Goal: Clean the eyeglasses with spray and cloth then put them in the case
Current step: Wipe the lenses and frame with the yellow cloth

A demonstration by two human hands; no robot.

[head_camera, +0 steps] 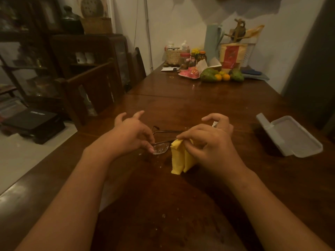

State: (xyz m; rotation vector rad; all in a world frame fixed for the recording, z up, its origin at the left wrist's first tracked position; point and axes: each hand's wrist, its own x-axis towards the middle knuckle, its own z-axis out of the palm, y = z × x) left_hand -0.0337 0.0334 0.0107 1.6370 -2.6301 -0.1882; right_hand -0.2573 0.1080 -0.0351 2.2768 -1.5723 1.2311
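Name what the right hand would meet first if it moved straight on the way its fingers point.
The right hand, holding the yellow cloth, points left: probably the eyeglasses first, then the left hand pinching them. Depth is unclear.

Home dining room: wooden table (pixel 199 109), fruit (pixel 217 76), cabinets (pixel 36 57).
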